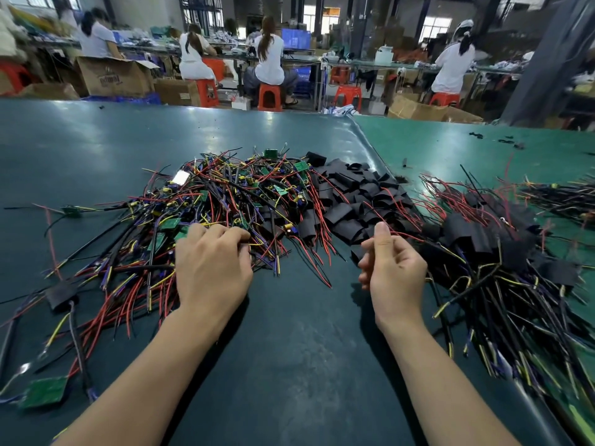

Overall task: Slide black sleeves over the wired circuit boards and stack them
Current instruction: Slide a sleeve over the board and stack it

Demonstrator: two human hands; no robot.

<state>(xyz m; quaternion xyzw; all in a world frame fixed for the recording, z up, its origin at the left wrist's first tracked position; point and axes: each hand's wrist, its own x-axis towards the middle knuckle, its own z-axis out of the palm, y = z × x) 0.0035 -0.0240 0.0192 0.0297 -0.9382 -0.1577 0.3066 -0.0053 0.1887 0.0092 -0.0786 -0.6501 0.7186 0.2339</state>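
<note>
Head view of a dark green table (289,365) at a workbench. The left hand (212,268) lies palm down on the near edge of a tangled heap of wired circuit boards (219,194), its fingers curled into the red, yellow and black wires; whether it actually grips one cannot be told. The right hand (394,272) is raised just above the table, thumb up and fingers loosely curled, holding nothing that can be made out; thin red wires pass close behind the thumb. Between and beyond the hands lies a pile of loose black sleeves (351,201), touching the right side of the board heap. To the right, a stack of sleeved boards (489,249) spreads with its wire ends fanned toward the near edge. A single green board (43,392) rests apart at the near left. In the background, seated workers (270,59) face away on orange stools (269,97) beside cardboard boxes (112,75).
</note>
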